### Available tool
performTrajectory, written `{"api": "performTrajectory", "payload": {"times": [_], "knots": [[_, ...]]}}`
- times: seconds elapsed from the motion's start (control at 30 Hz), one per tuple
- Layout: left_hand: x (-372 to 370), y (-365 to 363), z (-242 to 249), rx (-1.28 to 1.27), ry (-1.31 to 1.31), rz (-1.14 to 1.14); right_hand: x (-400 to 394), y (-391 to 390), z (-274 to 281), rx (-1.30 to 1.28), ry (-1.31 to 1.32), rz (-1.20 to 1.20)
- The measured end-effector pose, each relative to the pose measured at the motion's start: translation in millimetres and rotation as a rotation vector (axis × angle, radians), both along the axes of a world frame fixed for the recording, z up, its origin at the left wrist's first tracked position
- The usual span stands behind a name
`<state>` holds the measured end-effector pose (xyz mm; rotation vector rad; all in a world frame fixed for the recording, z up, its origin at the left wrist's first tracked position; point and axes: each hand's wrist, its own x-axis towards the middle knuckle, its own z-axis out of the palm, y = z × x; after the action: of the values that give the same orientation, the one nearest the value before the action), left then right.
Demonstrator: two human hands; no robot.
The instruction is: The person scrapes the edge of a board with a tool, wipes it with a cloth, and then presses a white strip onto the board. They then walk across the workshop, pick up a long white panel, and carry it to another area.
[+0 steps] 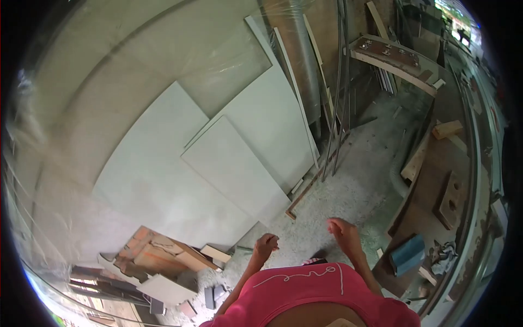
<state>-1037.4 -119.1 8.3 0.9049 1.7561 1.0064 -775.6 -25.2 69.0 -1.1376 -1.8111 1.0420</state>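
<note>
My left hand [267, 243] hangs in front of my body over the floor, its fingers curled in, with nothing visible in them. To its right, my right hand [343, 228] is raised a little farther forward, also curled into a loose fist with no object showing. The hands are apart and neither touches anything. Nearest beyond them, a white panel [234, 163] leans with other large white panels [152, 158] against a plastic-covered wall. A brown L-shaped strip [294, 211] lies on the floor between the panels and my right hand.
Along the right runs a workbench [444, 158] with a blue piece [407, 255], a board with holes [451, 200] and a wood block [448, 129]. A flexible hose [399, 174] lies beside it. Thin poles [339, 92] stand ahead. Wood scraps [163, 256] lie at lower left.
</note>
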Motion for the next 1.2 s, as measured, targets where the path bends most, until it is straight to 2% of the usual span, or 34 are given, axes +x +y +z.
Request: {"api": "performTrajectory", "payload": {"times": [0.1, 0.23, 0.4, 0.43, 0.5, 0.63, 0.7, 0.77, 0.8, 0.83, 0.87, 0.93, 1.0, 1.07, 1.1, 1.13, 1.17, 1.2], "knots": [[-21.6, 63.1, 5.7, 0.086, 0.066, -0.06, 3.5, 49.2, 21.2, 0.061, 0.02, -0.14], [-22.4, 148.1, 20.3, 0.111, 0.043, -0.118, 22.4, 83.8, 30.5, 0.006, -0.002, -0.303], [-19.9, 281.3, 1.9, 0.218, 0.094, -0.21, 48.5, 91.0, 6.7, -0.066, -0.11, -0.554], [-20.5, 314.5, 0.6, 0.186, 0.105, -0.255, 53.9, 90.6, -5.2, -0.073, -0.123, -0.57], [-21.1, 383.3, -9.1, 0.276, 0.055, -0.271, 61.0, 92.2, -32.9, -0.09, -0.156, -0.696], [-33.1, 531.1, -7.2, 0.463, 0.253, -0.369, 53.7, 124.4, -44.7, -0.218, -0.137, -0.868], [-44.6, 607.1, -5.1, 0.471, 0.371, -0.295, 40.0, 160.7, -37.0, -0.188, -0.082, -0.928], [-62.4, 676.2, 7.0, 0.506, 0.352, -0.264, 23.6, 195.2, -30.7, -0.154, 0.018, -1.006], [-74.2, 716.3, 0.7, 0.542, 0.371, -0.179, 13.6, 216.0, -23.1, -0.149, 0.018, -1.018], [-79.7, 740.2, 17.7, 0.544, 0.343, -0.137, 2.6, 236.8, -12.9, -0.163, 0.01, -1.044], [-81.5, 758.6, 35.1, 0.601, 0.421, -0.056, -5.3, 254.1, -7.5, -0.176, 0.005, -1.071], [-105.6, 825.8, 18.8, 0.715, 0.466, 0.048, -15.6, 282.2, -8.6, -0.138, 0.028, -1.086], [-136.3, 888.2, 2.6, 0.504, 0.398, -0.011, -23.1, 298.9, -7.6, -0.165, -0.006, -1.097], [-149.2, 917.9, -3.2, 0.604, 0.52, 0.053, -23.1, 306.1, -11.7, -0.158, -0.005, -1.118], [-168.8, 953.8, -29.3, 0.67, 0.626, 0.004, -21.4, 307.3, -13.8, -0.165, -0.019, -1.115], [-174.0, 955.5, -16.5, 0.516, 0.839, -0.098, -19.8, 309.0, -16.1, -0.149, -0.001, -1.182], [-164.3, 947.5, -0.8, 0.445, 0.856, -0.004, -18.0, 308.7, -19.0, -0.154, 0.033, -1.182], [-161.0, 949.5, -0.4, 0.463, 0.666, 0.103, -17.3, 307.1, -19.5, -0.159, 0.063, -1.181]]}}
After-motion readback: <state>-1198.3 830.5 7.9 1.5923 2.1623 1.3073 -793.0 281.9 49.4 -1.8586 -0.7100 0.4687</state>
